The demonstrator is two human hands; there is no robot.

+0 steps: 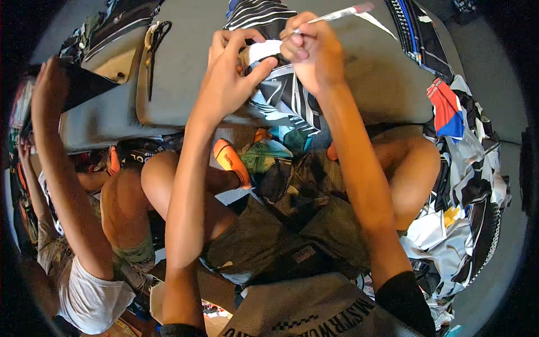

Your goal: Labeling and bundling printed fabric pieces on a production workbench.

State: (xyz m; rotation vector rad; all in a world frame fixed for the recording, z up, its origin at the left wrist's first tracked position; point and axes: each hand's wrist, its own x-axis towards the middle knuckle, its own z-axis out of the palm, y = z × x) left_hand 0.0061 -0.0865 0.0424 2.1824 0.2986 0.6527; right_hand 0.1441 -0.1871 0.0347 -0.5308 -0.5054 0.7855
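A black-and-white striped cloth (261,17) lies over the grey padded surface in front of me, with a small white patch (264,50) on top. My left hand (233,70) is spread over the left side of this patch, its thumb apart from its fingers and touching the cloth. Just to the right, my right hand (315,53) is closed around a slim pen-like tool (337,14). The tool has a pale shaft and a reddish end that points up and right. Its lower tip is hidden by my fingers.
Black-handled scissors (150,59) lie at left on the grey padded surface (191,90). Another person's arm (64,174) reaches in at far left. Fabric scraps (443,224) pile up at right, with a red, white and blue piece (446,109). Striped trim (412,33) lies at upper right.
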